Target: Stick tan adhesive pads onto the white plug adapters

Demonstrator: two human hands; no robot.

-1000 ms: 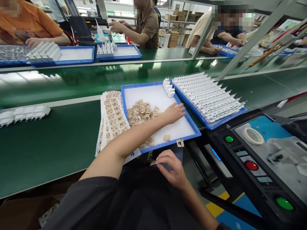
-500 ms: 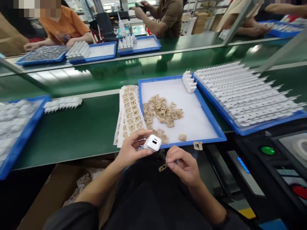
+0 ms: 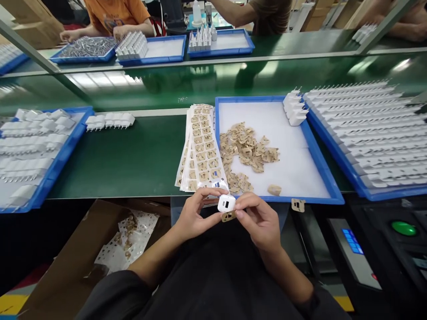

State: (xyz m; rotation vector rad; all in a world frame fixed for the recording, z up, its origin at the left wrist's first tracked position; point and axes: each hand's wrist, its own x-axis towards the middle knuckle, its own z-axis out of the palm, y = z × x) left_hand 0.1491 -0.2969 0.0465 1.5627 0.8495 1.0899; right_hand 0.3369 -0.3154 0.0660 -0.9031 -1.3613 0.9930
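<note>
At six o'clock, the left hand (image 3: 194,217) grips a white ported block (image 3: 226,202), the right hand (image 3: 262,222) pinches a tan cutout (image 3: 228,217), seemingly not yet attached; loose cutouts (image 3: 248,149) lie unused at two o'clock.

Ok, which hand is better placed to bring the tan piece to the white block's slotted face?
Probably the right hand: it pinches the tan piece, which shows just below the white block in this view. The left hand holds that block.

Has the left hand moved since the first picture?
Yes: the left hand moved left and back, from over the right side of the blue tray to outside its near edge.
</note>
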